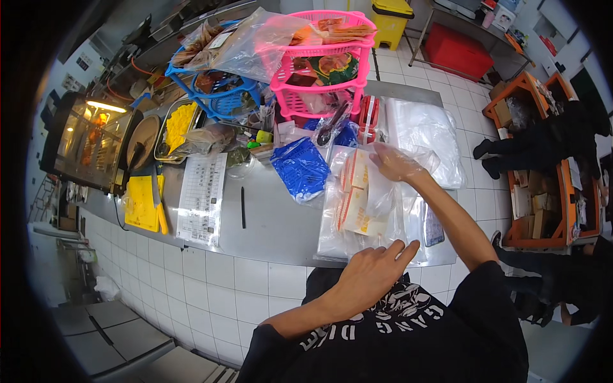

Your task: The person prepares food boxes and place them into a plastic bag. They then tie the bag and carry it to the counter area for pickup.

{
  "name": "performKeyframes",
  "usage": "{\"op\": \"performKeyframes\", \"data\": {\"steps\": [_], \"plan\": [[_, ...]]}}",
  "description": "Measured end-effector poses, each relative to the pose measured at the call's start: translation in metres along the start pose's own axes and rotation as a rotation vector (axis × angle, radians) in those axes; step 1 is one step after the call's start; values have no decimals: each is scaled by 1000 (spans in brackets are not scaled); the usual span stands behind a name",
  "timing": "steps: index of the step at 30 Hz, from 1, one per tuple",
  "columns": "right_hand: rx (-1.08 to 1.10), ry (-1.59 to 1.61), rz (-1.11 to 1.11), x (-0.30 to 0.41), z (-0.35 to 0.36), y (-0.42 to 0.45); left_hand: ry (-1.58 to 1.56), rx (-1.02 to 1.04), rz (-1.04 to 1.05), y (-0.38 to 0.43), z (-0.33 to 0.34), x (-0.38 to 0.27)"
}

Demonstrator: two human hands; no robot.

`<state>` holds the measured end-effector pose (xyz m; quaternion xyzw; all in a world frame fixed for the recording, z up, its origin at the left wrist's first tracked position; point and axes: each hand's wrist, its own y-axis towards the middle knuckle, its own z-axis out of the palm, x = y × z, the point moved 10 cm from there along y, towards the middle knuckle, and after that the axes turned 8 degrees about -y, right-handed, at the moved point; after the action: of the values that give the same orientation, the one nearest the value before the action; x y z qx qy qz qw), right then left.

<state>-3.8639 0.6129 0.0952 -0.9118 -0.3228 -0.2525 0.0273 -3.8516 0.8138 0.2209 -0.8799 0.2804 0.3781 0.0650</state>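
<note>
Two white packs with orange print lie end to end among clear plastic bags on the steel table's right part. My right hand is at their upper right, with clear plastic film around its fingers and wrist; it appears to grip the film, though the fingertips are partly hidden. Nearer my body, my left hand hovers by the lower edge of the bags, fingers apart and holding nothing visible. Beneath the packs lies a flat stack of clear bags. A phone-like flat object lies right of them.
A larger plastic bag stack lies beyond my right hand. Blue packets, a pink basket rack and a blue rack stand behind. Leftward are a pen, printed sheet, knife and yellow board. People stand right.
</note>
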Motion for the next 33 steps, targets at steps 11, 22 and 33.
{"op": "performKeyframes", "data": {"steps": [11,22,33], "plan": [[-195,-434,173,76,-159,-57,120,-347,58,2,-29,6],[27,493,208,35,-131,-39,84,-582,232,20,-53,11],[116,331,-280,98,-127,-44,-53,-746,63,25,-69,59]]}}
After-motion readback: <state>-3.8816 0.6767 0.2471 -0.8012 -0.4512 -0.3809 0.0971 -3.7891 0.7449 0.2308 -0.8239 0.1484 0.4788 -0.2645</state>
